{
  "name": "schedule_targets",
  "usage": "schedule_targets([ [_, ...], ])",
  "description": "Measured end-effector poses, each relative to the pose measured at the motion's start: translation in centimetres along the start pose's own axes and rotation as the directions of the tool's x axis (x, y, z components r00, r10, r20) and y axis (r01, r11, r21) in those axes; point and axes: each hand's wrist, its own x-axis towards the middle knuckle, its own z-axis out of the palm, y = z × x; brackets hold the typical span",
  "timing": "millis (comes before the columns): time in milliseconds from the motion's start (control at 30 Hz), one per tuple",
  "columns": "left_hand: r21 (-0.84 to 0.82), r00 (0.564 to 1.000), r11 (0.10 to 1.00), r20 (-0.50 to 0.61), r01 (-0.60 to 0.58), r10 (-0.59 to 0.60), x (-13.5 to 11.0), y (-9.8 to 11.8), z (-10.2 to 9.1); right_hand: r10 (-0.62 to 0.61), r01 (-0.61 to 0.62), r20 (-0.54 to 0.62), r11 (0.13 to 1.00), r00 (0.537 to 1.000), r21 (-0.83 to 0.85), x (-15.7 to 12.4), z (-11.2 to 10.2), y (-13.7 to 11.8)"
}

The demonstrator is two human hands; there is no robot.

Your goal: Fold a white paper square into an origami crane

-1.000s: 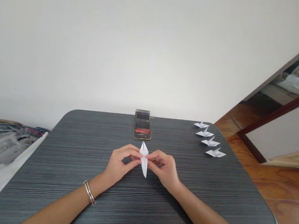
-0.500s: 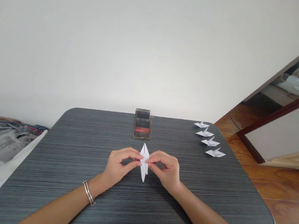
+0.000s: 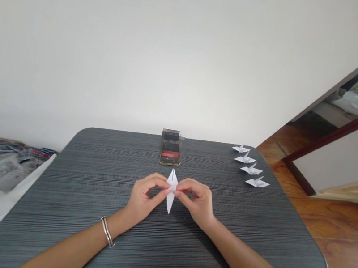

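Between my two hands is a folded white origami paper (image 3: 170,201), long and pointed at both ends, with a dark slit in its far half. My left hand (image 3: 146,194) pinches its left side between thumb and index finger; a silver bangle sits on that wrist. From the right, my right hand (image 3: 198,200) pinches the paper's other side, its fingertips close to the left ones. Part of the paper's middle is hidden by the fingertips. The paper is held above the dark striped table (image 3: 101,153), just nearer to me than a phone (image 3: 171,153).
Several white origami cranes (image 3: 257,182) stand in a row along the table's far right edge. A white wall (image 3: 177,61) rises behind the table. Clear plastic bags (image 3: 0,169) with clothes lie at the left. A framed mirror (image 3: 346,106) leans at the right above the wooden floor.
A point at the paper's near end that stuck out to the right no longer shows separately; the near end now looks like one tip. Both hands have shifted slightly, still pinching.
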Motion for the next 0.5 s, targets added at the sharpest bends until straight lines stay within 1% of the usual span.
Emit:
schedule_targets([
  [133, -0.147, 0.990, 0.980, 0.005, 0.138, -0.139, -0.1, -0.3, 0.5, 0.145, -0.139, -0.032, 0.981, 0.989, 0.136, 0.0, 0.5, 0.1],
  [267, -0.287, 0.966, 0.923, 0.024, 0.255, -0.259, -0.4, -0.5, 0.8, 0.264, -0.245, -0.053, 0.940, 0.963, 0.236, 0.0, 0.9, 0.0],
  [333, -0.349, 0.944, 0.880, 0.039, 0.321, -0.329, -0.4, -0.5, 0.9, 0.296, -0.269, -0.071, 0.929, 0.953, 0.255, 0.0, 1.0, 0.1],
  [433, -0.433, 0.893, 0.791, 0.083, 0.431, -0.441, -0.2, -0.4, 1.0, 0.326, -0.294, -0.085, 0.918, 0.942, 0.264, -0.1, 1.2, 0.2],
  [500, -0.484, 0.869, 0.739, 0.103, 0.470, -0.485, -0.1, -0.2, 1.1, 0.345, -0.308, -0.096, 0.911, 0.934, 0.273, -0.1, 1.2, 0.3],
])
